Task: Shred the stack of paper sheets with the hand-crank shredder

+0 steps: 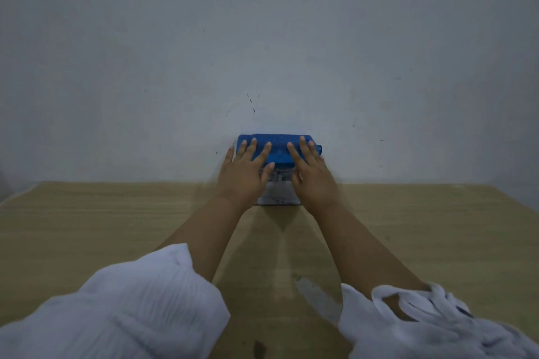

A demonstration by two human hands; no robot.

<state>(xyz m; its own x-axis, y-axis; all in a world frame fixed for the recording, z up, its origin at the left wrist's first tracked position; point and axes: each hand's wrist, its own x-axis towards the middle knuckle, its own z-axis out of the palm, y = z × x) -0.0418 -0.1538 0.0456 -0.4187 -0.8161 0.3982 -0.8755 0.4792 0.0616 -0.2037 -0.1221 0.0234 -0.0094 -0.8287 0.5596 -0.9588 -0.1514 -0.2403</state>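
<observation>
- Rolled white sleeves [131,309] frame the near edge as a person stretches both bare forearms across a light wooden table [87,227].
- The left hand [248,172] and the right hand [313,175] lie side by side, palms down. Their fingers are straight and spread, and neither hand curls round anything.
- Under them sits the blue plastic hand-crank shredder [277,151], at the table's far edge against the wall. The fingertips [253,143] of both hands rest on its flat top.
- Its clear bin [278,194] shows between the two wrists, but the contents are too blurred to name.
- A short blue stub [319,149] juts from the shredder's right end, just beyond the right hand's fingers. No hand is on it, and no crank handle can be made out.
- No stack of paper sheets is in view, and nothing is being fed or cranked. Whether the shredding is finished or not yet begun cannot be told. The hands look to be steadying or positioning the machine.
- A scuffed white wall [262,38] closes the scene.
</observation>
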